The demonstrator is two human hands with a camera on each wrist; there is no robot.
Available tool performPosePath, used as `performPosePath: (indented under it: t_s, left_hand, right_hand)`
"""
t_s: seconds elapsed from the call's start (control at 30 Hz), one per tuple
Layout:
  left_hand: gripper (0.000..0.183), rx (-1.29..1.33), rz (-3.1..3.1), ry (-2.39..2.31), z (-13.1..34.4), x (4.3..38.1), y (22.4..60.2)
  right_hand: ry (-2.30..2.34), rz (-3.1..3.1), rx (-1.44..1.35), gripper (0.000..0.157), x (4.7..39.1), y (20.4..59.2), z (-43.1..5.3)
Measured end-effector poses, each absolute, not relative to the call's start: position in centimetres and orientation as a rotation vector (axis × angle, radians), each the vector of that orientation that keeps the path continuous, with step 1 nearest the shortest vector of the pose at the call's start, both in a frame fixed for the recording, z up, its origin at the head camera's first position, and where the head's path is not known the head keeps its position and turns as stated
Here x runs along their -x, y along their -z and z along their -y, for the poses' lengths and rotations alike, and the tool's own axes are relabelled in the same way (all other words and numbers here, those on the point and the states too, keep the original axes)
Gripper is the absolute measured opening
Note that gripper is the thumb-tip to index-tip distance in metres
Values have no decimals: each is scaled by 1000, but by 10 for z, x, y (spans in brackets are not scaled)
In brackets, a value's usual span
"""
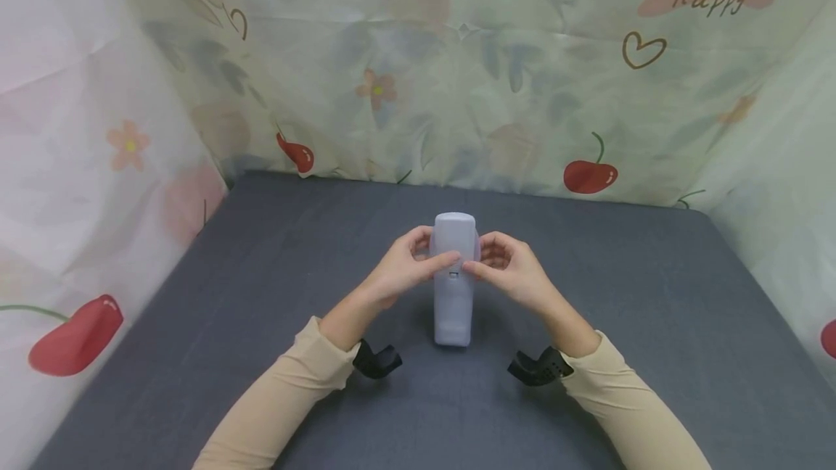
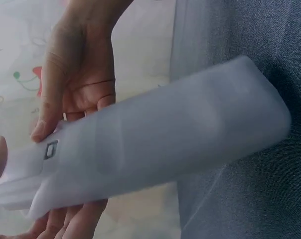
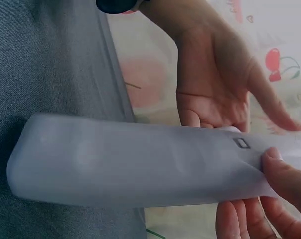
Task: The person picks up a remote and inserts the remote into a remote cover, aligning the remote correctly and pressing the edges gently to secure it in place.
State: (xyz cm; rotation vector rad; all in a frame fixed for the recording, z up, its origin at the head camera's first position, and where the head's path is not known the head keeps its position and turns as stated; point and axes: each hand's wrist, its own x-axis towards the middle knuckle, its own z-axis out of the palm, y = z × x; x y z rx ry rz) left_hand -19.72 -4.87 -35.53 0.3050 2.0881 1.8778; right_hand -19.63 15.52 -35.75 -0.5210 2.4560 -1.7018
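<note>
A long, pale lavender plastic device [image 1: 453, 303] stands upright with its lower end at the dark cloth, a small rectangular slot near mid-height. Thin lavender edges of a wider part show at both sides near the top; what lies behind is hidden. My left hand [image 1: 406, 260] holds it from the left, thumb on the near face and fingers curled behind. From the right, my right hand [image 1: 514, 268] grips it likewise, thumb close to the slot. In the left wrist view the device [image 2: 155, 134] slants across, the right hand [image 2: 85, 74] above it. The right wrist view shows the right thumb [image 3: 285, 172] against the device.
Dark grey cloth covers the table [image 1: 228, 296]. A printed fabric backdrop [image 1: 431, 93] with cherries, flowers and hearts rises behind and at both sides. Black straps [image 1: 377, 361] jut out at both wrists, below the sleeves.
</note>
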Motion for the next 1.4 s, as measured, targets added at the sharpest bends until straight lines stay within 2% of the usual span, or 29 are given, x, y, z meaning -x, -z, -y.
performPosePath:
  t_s: [0.47,0.77,0.87,1.1,1.4]
  left_hand:
    - [47,-435,-2167,-1961,47,197,352]
    - [44,-557,-2177,-1965,45,196,353]
    - [44,-589,-2202,-1960,44,194,355]
    - [44,-655,-2242,-1940,42,191,359]
    - [47,-661,-2288,-1905,41,194,354]
  right_hand:
    - [1751,-2253,636,27,195,353,-161]
    - [1642,-2460,712,16,194,355,-159]
    - [1470,-2661,746,21,193,354,-157]
    - [1121,-2876,848,43,189,345,-156]
    - [1109,-3083,925,43,189,346,-153]
